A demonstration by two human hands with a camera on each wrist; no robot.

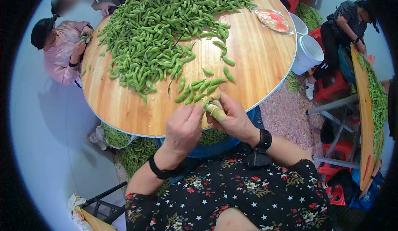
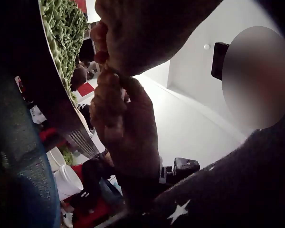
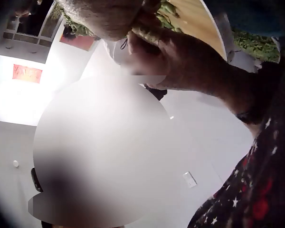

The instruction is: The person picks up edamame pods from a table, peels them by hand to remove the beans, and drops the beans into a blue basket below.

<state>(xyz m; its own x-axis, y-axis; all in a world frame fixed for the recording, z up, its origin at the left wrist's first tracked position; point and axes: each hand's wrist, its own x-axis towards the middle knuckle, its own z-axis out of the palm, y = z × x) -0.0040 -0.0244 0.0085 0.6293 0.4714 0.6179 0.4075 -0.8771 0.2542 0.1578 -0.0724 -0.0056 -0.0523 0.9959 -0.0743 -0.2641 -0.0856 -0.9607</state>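
Observation:
Both hands meet at the near edge of a round wooden table point(image 1: 257, 61). Between thumb and fingers, my left hand point(image 1: 182, 125) pinches a green soybean pod point(image 1: 206, 104). My right hand point(image 1: 234, 117) grips the same pod from the other side; a yellowish-tan ribbed covering point(image 1: 216, 113) wraps its thumb, and its fingertips partly hide the pod. Several loose pods point(image 1: 201, 87) lie just beyond the fingers. Farther back rises a big heap of pods point(image 1: 166, 28). In the left wrist view the right hand point(image 2: 126, 123) shows dark, its fingertips against the left hand point(image 2: 152, 33).
A clear bag with red print point(image 1: 273, 21) lies at the table's right side. White buckets point(image 1: 309, 55) stand beyond that edge. Two people sit or stand at the left, and another person point(image 1: 346, 24) sits by a second pod-covered table point(image 1: 365, 115). A blue tub point(image 1: 211, 148) is below my hands.

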